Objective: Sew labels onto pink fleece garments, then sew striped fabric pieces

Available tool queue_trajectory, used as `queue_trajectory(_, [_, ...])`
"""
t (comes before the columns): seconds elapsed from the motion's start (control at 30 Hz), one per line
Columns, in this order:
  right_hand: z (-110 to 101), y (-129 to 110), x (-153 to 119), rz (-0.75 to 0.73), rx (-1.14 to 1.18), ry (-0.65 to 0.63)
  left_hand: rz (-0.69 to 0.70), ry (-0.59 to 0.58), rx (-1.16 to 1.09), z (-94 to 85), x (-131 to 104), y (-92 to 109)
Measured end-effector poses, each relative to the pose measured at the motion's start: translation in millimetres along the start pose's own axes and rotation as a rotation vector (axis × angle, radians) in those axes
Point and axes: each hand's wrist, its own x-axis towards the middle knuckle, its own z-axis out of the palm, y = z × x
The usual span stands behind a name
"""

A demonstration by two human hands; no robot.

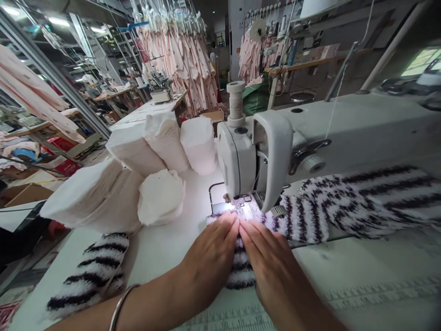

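Note:
Both hands meet at the front of a white sewing machine [234,158], under its lit needle area [240,206]. My left hand [212,246] has its fingers pressed together on a fluffy black-and-white striped fabric piece [241,273]. Beside it, my right hand [270,255] pinches the same piece, the index fingertips of both hands nearly touching. The fabric's near end hangs toward me between the wrists, and my fingers cover part of its edge. More striped fabric [306,220] lies to the right, below the machine arm.
Stacks of white cloth pieces [93,197] stand on the left of the white table, with a lower pile [161,197] nearer the needle. Another striped piece [91,273] lies at front left. A printed ruler [372,294] runs along the near edge. Pink garments [179,64] hang behind.

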Motion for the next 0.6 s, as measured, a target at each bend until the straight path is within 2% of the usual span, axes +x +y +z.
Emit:
queue_trajectory(0.17, [8,5,-4,-0.027,0.006,0.015,-0.026,0.014,0.014,2.8,3,-3])
queue_trajectory(0.3, [8,9,-8,-0.038,0.056,-0.022,0.01,0.019,0.057,3.0,4,-6])
queue_trajectory(0.4, [-3,20,-7,-0.04,0.168,-0.083,-0.014,-0.019,-0.004,-10.4,6,-5])
queue_trajectory(0.53, [-28,40,-5,-0.019,0.352,-0.169,-0.186,-0.125,-0.172,-39.4,7,-3])
queue_trajectory(0.6, [-38,46,-6,0.002,0.382,-0.168,-0.25,-0.198,-0.225,-47.5,6,-3])
